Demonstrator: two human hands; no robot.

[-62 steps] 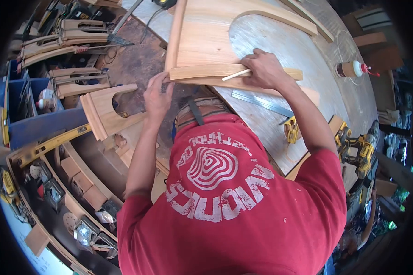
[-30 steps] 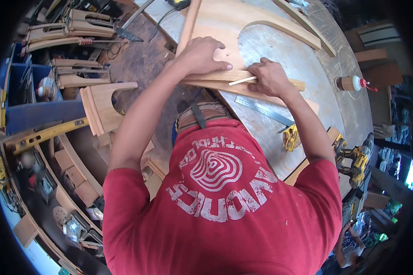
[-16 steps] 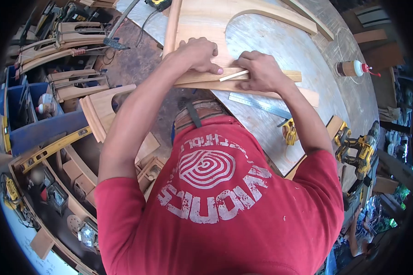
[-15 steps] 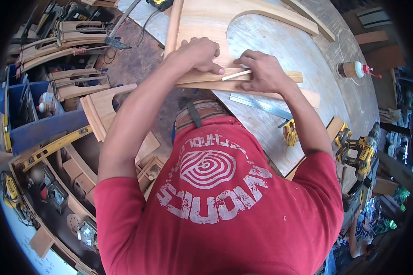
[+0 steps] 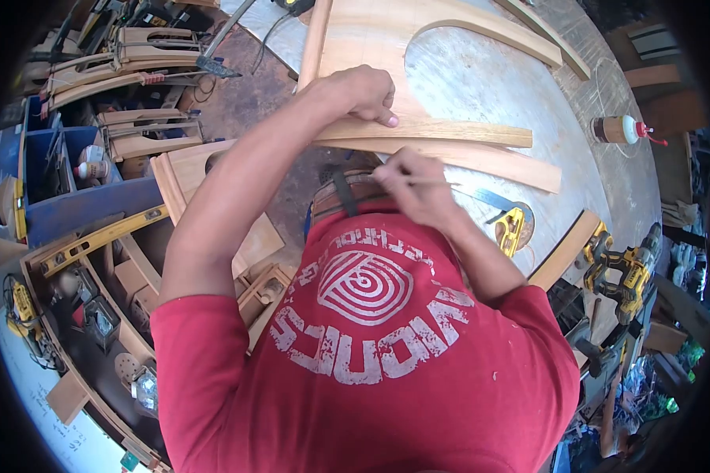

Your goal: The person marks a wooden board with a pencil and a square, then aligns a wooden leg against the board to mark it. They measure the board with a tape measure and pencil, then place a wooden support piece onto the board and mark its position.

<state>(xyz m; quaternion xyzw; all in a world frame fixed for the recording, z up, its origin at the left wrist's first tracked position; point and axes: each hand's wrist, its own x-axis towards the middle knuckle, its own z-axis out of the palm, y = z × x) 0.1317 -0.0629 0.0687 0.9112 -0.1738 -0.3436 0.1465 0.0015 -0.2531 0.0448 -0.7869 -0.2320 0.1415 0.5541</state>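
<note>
My left hand point(image 5: 365, 94) is closed with its thumb pressed down on a narrow wooden strip point(image 5: 465, 132). Beneath and beside the strip runs a second, paler board point(image 5: 513, 165), and behind it lies a large curved wooden panel point(image 5: 363, 39). Close to my waist, my right hand point(image 5: 420, 188) pinches a thin pencil-like stick point(image 5: 442, 183), apart from the strip; some blur hides its tip. Just past my right hand, a steel ruler point(image 5: 493, 199) lies on the worktable, partly covered by the hand.
A yellow clamp point(image 5: 513, 229) grips the worktable point(image 5: 481, 79) edge at right. A glue bottle point(image 5: 619, 129) lies further right, with cordless drills point(image 5: 627, 268) below it. To the left are a hammer point(image 5: 215, 67), blue bins point(image 5: 95, 209), a yellow level point(image 5: 106, 239) and clamped wooden frames point(image 5: 154, 138).
My right hand has left the wooden strip and drawn back towards my waist, carrying the thin stick. My left hand stays on the strip, its fingers more curled. The view has shifted slightly.
</note>
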